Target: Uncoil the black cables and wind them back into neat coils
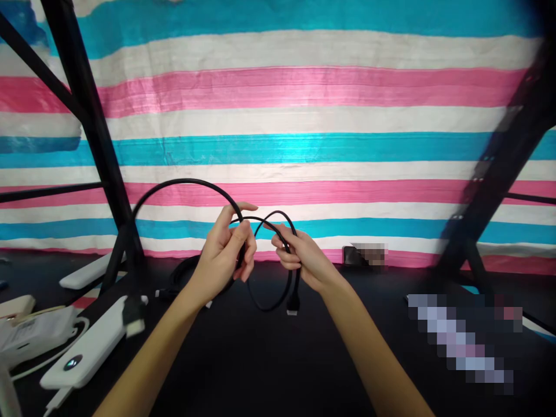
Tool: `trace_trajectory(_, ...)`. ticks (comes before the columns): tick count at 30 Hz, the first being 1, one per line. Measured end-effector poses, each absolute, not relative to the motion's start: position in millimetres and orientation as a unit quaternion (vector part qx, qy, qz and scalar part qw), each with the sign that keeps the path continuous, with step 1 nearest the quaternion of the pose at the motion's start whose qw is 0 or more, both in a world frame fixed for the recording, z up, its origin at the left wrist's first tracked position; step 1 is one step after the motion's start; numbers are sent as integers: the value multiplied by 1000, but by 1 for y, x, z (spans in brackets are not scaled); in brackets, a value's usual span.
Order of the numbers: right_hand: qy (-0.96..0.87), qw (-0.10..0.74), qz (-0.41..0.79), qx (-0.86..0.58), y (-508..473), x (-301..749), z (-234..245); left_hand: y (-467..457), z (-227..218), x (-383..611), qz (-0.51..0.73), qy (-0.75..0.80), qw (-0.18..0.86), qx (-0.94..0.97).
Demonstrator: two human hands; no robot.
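Observation:
A black cable (186, 181) hangs in loops between my two hands above the dark tabletop. My left hand (226, 249) is closed on it, thumb pressed against the cable, and a thick arc rises from there and drops to the left. That end carries a plug with a flat metal tip (134, 327), blurred, over the white power bank. My right hand (306, 258) pinches the looped part with its fingers. Below it dangles a second plug (293, 304), its metal tip pointing down. The exact plug type cannot be made out.
To the left lie a white power bank (87, 353), a white adapter (39, 336) with a pale cord, and another white slab (89, 271). More black cable (182, 269) rests behind my left wrist. Black frame posts (87, 121) flank a striped sheet (304, 87). A small black box (351, 255) sits at the back.

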State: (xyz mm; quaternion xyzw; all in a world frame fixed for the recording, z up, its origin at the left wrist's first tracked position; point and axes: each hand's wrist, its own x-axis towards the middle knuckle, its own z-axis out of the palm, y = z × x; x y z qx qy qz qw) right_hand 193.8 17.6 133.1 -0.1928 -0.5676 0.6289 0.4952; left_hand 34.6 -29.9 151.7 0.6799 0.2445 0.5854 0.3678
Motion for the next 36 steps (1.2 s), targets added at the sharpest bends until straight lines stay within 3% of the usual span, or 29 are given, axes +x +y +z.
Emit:
trace_trajectory(6,-636,525,483,-294,22,199,134,-20,148,34,531,307,381,691)
trace_trajectory(13,-796,406,334,-301,5,196,129,-2,131,41,489,393,323,708)
trace_trajectory(16,-825,393,223,-340,12,197,123,2,131,39,493,377,290,728)
trace_trajectory(19,-810,427,141,-378,26,198,116,0,135,35,508,388,224,736)
trace_trajectory(22,-779,470,89,-406,37,199,111,-1,137,31,540,432,76,718)
trace_trajectory(24,-771,494,78,-395,39,199,112,1,135,30,538,434,-1,723)
trace_trajectory(26,-764,533,83,-353,37,199,115,4,132,30,502,428,-15,751)
trace_trajectory(31,-695,650,116,-284,33,204,128,15,125,29,442,443,49,779)
trace_trajectory(36,-545,728,292,-295,44,219,130,24,123,23,498,485,189,694)
